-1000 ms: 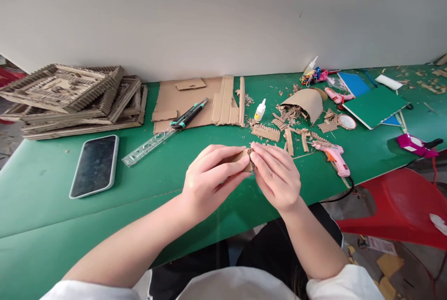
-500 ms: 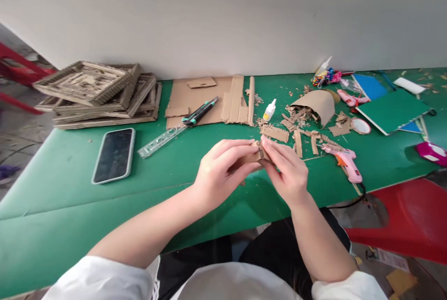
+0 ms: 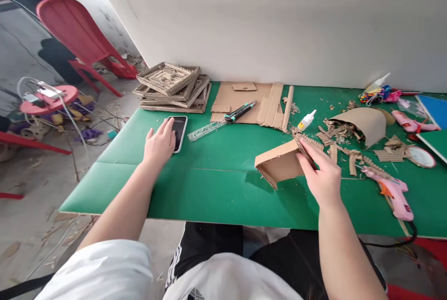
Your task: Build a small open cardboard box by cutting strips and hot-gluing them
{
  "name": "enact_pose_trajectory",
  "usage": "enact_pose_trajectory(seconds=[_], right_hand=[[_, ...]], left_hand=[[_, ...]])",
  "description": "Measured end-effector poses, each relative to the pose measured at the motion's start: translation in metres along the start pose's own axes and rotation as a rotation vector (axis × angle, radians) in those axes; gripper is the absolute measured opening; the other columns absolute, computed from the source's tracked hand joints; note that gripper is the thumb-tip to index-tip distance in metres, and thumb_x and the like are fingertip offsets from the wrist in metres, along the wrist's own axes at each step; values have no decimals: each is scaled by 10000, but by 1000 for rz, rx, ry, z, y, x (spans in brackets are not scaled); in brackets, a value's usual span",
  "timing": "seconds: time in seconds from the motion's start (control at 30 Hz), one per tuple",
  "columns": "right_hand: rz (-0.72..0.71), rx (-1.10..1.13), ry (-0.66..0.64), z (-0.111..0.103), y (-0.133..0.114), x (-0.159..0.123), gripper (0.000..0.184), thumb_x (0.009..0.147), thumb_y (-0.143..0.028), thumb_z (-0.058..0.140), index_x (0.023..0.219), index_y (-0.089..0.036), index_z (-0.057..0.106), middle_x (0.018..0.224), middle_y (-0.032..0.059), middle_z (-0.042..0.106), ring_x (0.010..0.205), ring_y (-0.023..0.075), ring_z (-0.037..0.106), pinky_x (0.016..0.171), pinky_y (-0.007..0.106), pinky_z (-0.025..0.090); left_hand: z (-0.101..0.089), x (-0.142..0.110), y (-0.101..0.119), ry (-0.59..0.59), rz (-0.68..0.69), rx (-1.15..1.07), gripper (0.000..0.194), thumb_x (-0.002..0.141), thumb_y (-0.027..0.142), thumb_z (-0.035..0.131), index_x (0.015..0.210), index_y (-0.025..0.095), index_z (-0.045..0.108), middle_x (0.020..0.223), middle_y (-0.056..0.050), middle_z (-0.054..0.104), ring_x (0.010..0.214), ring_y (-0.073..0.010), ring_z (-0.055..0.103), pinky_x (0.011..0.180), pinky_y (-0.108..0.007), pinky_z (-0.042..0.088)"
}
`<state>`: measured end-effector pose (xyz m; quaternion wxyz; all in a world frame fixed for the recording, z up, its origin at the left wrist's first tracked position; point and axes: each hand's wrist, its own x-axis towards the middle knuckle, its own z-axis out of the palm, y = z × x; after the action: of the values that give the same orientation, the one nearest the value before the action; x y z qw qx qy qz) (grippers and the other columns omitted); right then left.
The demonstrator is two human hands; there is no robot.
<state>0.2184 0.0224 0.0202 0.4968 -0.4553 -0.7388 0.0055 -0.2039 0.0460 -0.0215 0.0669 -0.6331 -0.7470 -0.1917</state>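
left hand (image 3: pixel 159 144), grip wide, at a phone (image 3: pixel 179 131); right hand (image 3: pixel 324 178), grip narrow on a tilted cardboard box (image 3: pixel 284 166)

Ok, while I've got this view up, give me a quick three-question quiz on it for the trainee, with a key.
1. True or false: the right hand grips the open cardboard box by one side.
2. Fill in the blank: the left hand partly covers the ____.
3. Which of these lies partly on the flat cardboard sheet?
a) pink glue gun
b) utility knife
c) yellow-labelled glue bottle

Key: 1. True. 2. Phone. 3. b.
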Motion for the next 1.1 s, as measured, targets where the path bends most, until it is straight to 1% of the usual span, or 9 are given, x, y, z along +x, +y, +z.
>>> enact_pose_trajectory(seconds=[0.1,0.27,0.37,0.47,0.7,0.8,0.97,1.03,1.1], right_hand=[[-15,-8,-25,5,0,0,384,834,-174,613,1213,-231,641,1132,75,701,1001,217,687,924,370,561],[-22,6,-50,11,-1,-2,390,830,-176,616,1212,-246,643,1117,69,708,979,213,694,902,363,573],[2,22,-71,13,-1,-4,376,832,-195,614,1203,-247,650,1120,67,707,988,218,692,902,365,574],[29,21,-87,16,-2,-4,346,837,-236,610,1178,-256,667,1106,58,713,979,223,696,889,365,582],[106,28,-146,26,-20,17,313,845,-291,605,1139,-227,688,1101,62,714,988,218,693,896,337,573],[128,68,-147,33,-30,31,305,841,-314,609,1120,-229,697,1113,62,710,968,218,698,886,348,577],[216,149,-130,53,-46,55,313,823,-329,624,1114,-240,700,1101,44,715,981,216,692,869,346,577],[238,191,-170,65,-51,64,318,815,-333,626,1112,-246,701,1108,36,713,994,216,687,840,338,583],[247,221,-241,78,-55,73,327,808,-341,628,1113,-246,701,1115,35,710,985,217,687,809,335,587]], left_hand=[[5,-8,-15,88,67,12,509,928,209,299,1434,193,355,1434,-126,462,1310,-233,464,1155,-445,244],[4,-8,-14,4,98,-2,536,878,164,324,1409,178,388,1407,-117,494,1273,-223,498,1125,-413,292],[4,-7,-14,9,94,-48,525,865,142,312,1376,159,432,1386,-116,515,1269,-215,500,1134,-411,273],[5,-6,-16,-11,101,-78,507,857,140,311,1335,156,479,1356,-107,545,1243,-212,520,1113,-402,305],[1,1,-22,-17,116,-129,525,831,113,326,1326,185,484,1312,-79,580,1176,-193,564,1110,-398,311],[-5,6,-26,36,87,-153,531,825,108,315,1328,167,474,1241,-91,616,1124,-191,589,1074,-378,357],[-18,21,-25,203,16,-316,447,858,190,326,1258,160,523,1221,-91,610,956,-175,655,941,-320,464],[-19,28,-21,249,-10,-348,435,863,196,324,1245,151,528,1228,-93,607,909,-161,667,926,-307,475],[-16,30,-18,232,6,-317,457,863,170,308,1273,155,508,1257,-93,596,922,-156,666,933,-302,475]])
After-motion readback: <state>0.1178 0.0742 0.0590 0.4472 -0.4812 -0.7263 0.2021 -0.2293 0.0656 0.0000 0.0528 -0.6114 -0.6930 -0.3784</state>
